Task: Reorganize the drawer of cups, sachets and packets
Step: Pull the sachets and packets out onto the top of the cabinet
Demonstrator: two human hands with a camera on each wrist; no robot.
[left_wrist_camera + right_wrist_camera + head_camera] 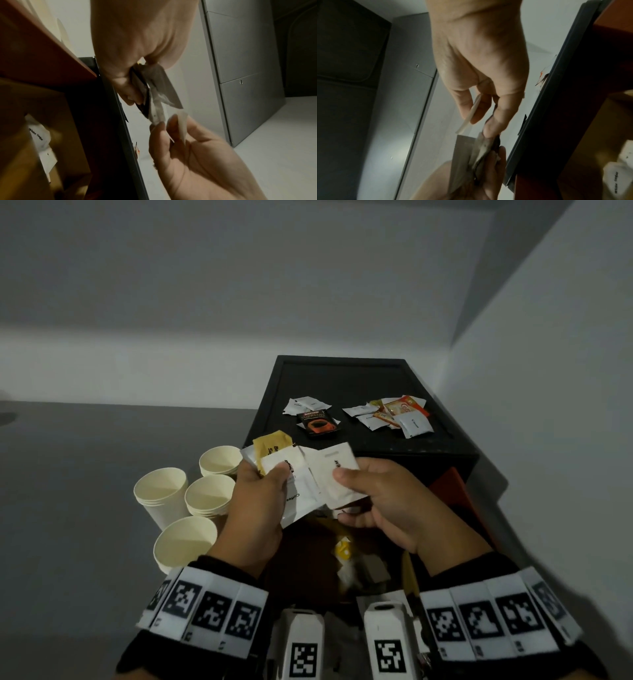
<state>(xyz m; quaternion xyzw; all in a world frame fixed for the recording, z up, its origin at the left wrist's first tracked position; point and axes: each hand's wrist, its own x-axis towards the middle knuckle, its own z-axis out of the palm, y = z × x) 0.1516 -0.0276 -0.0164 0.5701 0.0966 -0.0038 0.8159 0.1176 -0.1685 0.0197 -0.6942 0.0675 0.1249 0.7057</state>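
Grey walls met in a corner behind the square black tray [263, 405], which sat above the open wooden drawer [455, 491]. On the tray lay two loose groups of flat paper sachets — a white cluster with a dark coffee packet [318, 422] to the left, and a mixed white-and-orange pile [394, 414] to the right. Four stacks of cream paper cups [191, 505] stood on the grey worktop [85, 491] just left of the drawer. Over the drawer, the left hand [255, 508] gripped a fanned bundle of white and tan sachets [291, 470], thumb pressed on top. The right hand [387, 505] pinched a single white sachet [339, 481] (its edge overlapping the bundle) between thumb and fingers. More sachets lay dim inside the drawer.
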